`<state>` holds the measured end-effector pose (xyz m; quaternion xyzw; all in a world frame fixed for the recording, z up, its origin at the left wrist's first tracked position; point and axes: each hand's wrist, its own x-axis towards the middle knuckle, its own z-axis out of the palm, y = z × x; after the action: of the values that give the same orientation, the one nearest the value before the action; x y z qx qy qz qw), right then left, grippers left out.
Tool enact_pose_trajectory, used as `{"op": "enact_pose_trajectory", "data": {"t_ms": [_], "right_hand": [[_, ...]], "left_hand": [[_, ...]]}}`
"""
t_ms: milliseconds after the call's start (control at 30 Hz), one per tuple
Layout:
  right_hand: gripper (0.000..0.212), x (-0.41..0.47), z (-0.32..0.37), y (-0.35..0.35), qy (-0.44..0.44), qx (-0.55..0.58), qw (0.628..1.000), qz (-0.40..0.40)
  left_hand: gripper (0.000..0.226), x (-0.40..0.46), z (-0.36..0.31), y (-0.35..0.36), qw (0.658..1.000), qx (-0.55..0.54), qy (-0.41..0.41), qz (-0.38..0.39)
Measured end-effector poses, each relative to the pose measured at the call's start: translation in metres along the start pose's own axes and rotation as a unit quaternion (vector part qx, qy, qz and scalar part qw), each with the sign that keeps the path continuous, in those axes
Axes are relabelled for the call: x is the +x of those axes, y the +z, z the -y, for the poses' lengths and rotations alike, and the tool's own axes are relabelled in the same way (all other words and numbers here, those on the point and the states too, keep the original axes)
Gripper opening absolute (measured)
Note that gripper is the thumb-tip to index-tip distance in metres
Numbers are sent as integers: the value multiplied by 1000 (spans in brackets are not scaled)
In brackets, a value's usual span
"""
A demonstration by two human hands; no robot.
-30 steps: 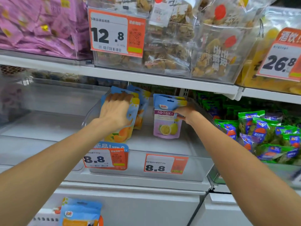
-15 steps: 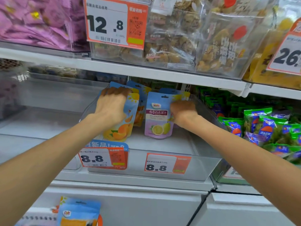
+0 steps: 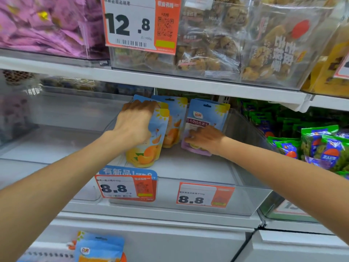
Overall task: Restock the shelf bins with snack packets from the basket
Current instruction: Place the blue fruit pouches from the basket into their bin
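A clear shelf bin [image 3: 245, 197] is seen at centre, with two 8.8 price tags [image 3: 128, 187] fixed to its front wall. Inside, at 11 o'clock, an orange-fruit packet [image 3: 151, 148] is gripped at its top by the left hand [image 3: 135, 121], fingers curled over the edge. At 1 o'clock, a purple lemon packet [image 3: 204, 115] is touched low on its face by the right hand [image 3: 204, 138]; whether it is grasped cannot be told. At 7 o'clock, further blue packets [image 3: 99, 248] are seen in the basket [image 3: 45, 255].
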<state>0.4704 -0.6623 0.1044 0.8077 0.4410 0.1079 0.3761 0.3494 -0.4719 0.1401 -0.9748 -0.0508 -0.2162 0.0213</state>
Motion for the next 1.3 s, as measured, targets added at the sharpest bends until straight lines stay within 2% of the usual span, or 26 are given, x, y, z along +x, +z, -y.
{"op": "enact_pose_trajectory", "data": {"t_ms": [133, 300, 367, 433, 500, 567, 667, 833, 933, 1100, 1167, 1300], "right_hand": [[38, 1, -11, 3, 33, 15, 999, 34], [52, -13, -10, -14, 24, 50, 995, 87], [57, -20, -9, -19, 40, 65, 994, 83], [45, -27, -10, -24, 59, 133, 988, 42], [30, -37, -6, -34, 85, 258, 962, -2], [22, -46, 1, -46, 88, 379, 920, -57], [14, -60, 17, -66, 71, 487, 860, -137], [11, -76, 48, -93, 53, 559, 805, -190], [9, -85, 77, -115, 20, 626, 757, -188], [10, -90, 144, -140, -23, 669, 725, -162], [12, -87, 174, -140, -47, 668, 730, -137], [17, -73, 253, -127, -129, 617, 776, -22]], "left_hand": [[63, 5, 5, 5, 1000, -7, 5, -10], [70, 2, 4, 3, 999, -32, -8, -13], [75, -3, 4, 0, 999, -34, -12, -30], [77, -8, 5, -6, 998, -43, -20, -36], [72, -18, 5, -16, 998, -52, -30, -29], [62, -32, 5, -26, 996, -67, -43, -32], [49, -62, 10, -39, 985, -153, -64, -49], [22, -108, 25, -60, 962, -243, -114, -46], [18, -138, 36, -61, 953, -267, -136, -38], [14, -200, 63, -38, 937, -299, -181, 22], [13, -227, 78, -22, 927, -313, -197, 61], [16, -289, 112, 22, 899, -337, -239, 142]]}}
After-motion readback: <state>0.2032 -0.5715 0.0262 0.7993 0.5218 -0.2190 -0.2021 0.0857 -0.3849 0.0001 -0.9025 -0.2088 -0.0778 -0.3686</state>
